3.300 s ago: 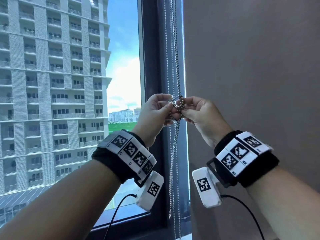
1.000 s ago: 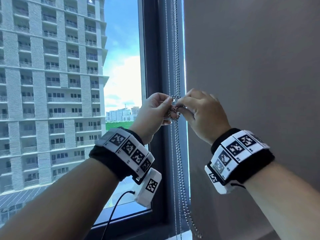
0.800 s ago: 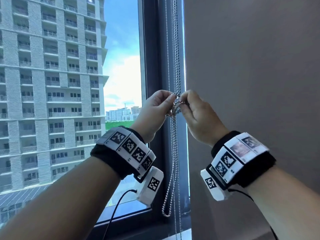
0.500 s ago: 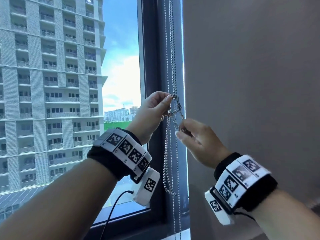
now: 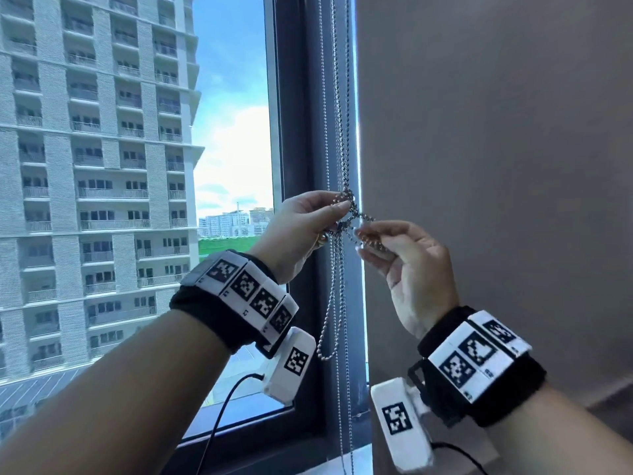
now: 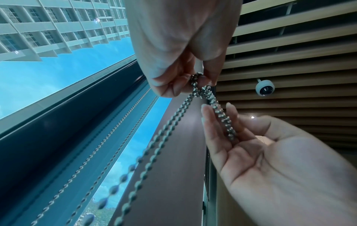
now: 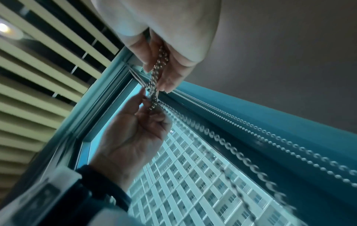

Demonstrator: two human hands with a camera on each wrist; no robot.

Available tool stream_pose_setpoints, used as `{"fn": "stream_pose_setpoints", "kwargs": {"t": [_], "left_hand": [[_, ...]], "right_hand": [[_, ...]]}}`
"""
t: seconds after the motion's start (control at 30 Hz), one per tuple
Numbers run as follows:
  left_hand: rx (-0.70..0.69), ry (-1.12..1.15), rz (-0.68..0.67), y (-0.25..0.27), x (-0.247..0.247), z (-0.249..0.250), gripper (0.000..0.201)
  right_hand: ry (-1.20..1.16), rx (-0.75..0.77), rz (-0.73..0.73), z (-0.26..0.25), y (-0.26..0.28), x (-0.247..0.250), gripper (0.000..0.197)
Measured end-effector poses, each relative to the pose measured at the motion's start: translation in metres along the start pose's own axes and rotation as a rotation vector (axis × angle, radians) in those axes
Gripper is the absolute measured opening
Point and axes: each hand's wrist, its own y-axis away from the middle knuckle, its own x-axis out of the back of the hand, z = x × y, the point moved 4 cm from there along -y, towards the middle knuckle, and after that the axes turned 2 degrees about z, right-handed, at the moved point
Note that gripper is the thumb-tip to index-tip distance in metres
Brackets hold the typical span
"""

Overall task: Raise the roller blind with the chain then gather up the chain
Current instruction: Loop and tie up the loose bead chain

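Note:
A silver bead chain (image 5: 337,132) hangs down beside the window frame, with a knotted bunch (image 5: 351,214) at hand height and a short loop (image 5: 327,351) dangling below. My left hand (image 5: 342,209) pinches the bunch between thumb and fingers, which shows up close in the left wrist view as the knot (image 6: 203,90). Just right of and slightly below the bunch, my right hand (image 5: 364,236) holds a doubled strand (image 6: 224,122) that runs out of it. The right wrist view shows that strand (image 7: 160,65) between its thumb and fingers. The blind itself is out of sight.
A dark window frame (image 5: 301,132) stands behind the chain, with a grey wall (image 5: 479,166) right of it. Two thinner bead chains (image 5: 346,389) hang straight down to the sill (image 5: 346,464). Overhead are ceiling slats and a dome camera (image 6: 264,90).
A second ago both hands were together at the bunch. The right hand then dropped, drawing out a strand, and has risen a little. The dangling loop is shorter. The left hand stayed put.

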Motion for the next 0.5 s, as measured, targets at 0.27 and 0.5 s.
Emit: {"fn": "stream_pose_setpoints", "kwargs": {"t": [0.27, 0.5], "left_hand": [[-0.039, -0.063, 0.059, 0.001, 0.01, -0.002, 0.009], [-0.117, -0.053, 0.063, 0.0, 0.011, 0.002, 0.009]], "right_hand": [[-0.269, -0.233, -0.023, -0.001, -0.005, -0.005, 0.032], [0.461, -0.181, -0.241, 0.028, 0.017, -0.007, 0.035]]}}
